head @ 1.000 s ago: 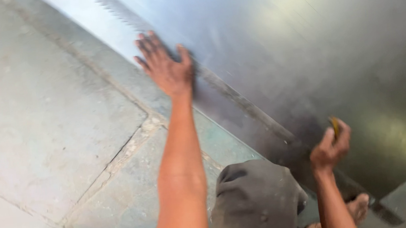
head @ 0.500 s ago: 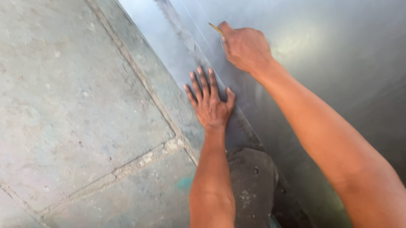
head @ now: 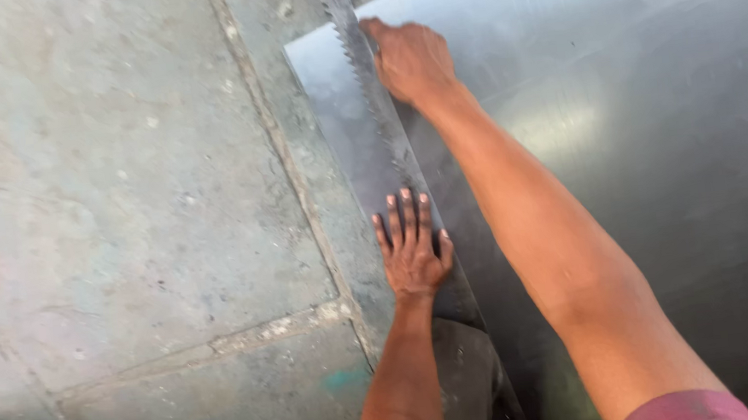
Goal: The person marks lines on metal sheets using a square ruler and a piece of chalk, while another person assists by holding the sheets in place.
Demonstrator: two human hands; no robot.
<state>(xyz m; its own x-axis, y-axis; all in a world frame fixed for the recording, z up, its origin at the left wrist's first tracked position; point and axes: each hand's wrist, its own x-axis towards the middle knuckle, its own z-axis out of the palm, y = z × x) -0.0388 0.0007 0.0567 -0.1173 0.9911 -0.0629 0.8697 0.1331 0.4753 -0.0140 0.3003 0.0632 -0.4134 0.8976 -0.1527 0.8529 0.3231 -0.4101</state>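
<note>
A knee (head: pixel 467 385) in dark cloth sat lowest in view, on the metal's edge. Just above it the left hand (head: pixel 412 245) lay flat, fingers spread, pressing a toothed strip (head: pixel 369 99) onto the metal sheet (head: pixel 642 117). The strip ran away along the sheet's left edge, over the concrete floor (head: pixel 114 200). Farther up, the right hand (head: pixel 411 60) was clenched beside the strip; what it gripped could not be told.
</note>
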